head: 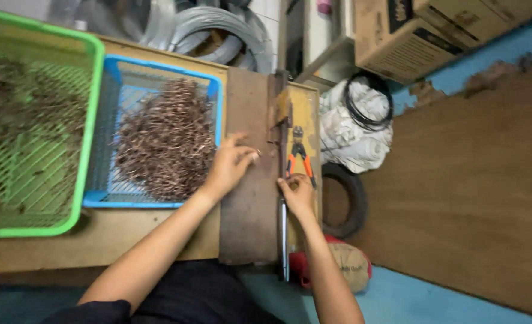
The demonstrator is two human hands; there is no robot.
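Fingers of the right hand (297,195) are pressed on a metal lever (284,231) at the desk (158,240) edge. A small wire piece (255,153), probably light and springy, is pinched by the left hand (230,165) over the brown plate (249,204). Beyond, similar pieces are heaped in a blue basket (113,90).

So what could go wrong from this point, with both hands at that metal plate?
The right hand rests at the plate's hinged edge, so fingers could get pinched if that bar swings. The left hand pinches a small piece beside the heaped wire bits in the blue basket; sharp ends may prick it. The orange-handled pliers lie near the bench edge and could be knocked off.
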